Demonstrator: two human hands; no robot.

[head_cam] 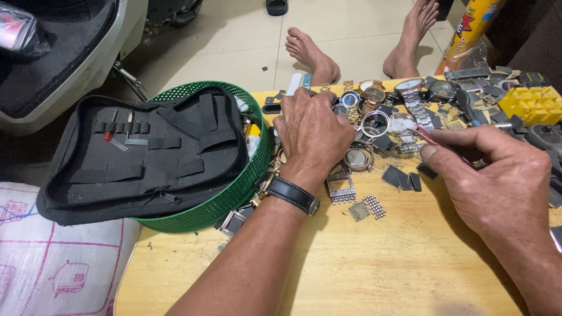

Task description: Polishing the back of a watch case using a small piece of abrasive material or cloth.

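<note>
- The left hand (313, 131) lay palm-down at the centre of the wooden desk (374, 275), its fingers curled over the pile of watch parts; what it pinned beneath could not be told, and whether that grip was closed on anything stayed hidden.
- The right hand (497, 181) came in from three o'clock, thumb and forefinger pressed together on a slim reddish tool (436, 142), its tip aimed at ten o'clock toward the left hand's fingertips.
- Just at four o'clock of the left hand sat a round silver watch case (358, 158), with a metal bracelet piece (341, 187) below it and a small cluster of links (373, 206) at five o'clock.
- More watches (374, 93) crowded the desk's twelve o'clock edge, dark flat pieces (404, 178) scattered near them.
- At nine o'clock a green basket (234, 196) carried an opened black tool pouch (146, 152), tilted over its rim.
- Risk, as a judgement: the tool's tip pointed close to the left fingers, so a slip off a smooth case could jab them.
- Another: the loose links lay right beside the left wrist, and a sweep of the forearm could scatter them off the desk.
- The pouch overhung the basket and might tip if nudged.
</note>
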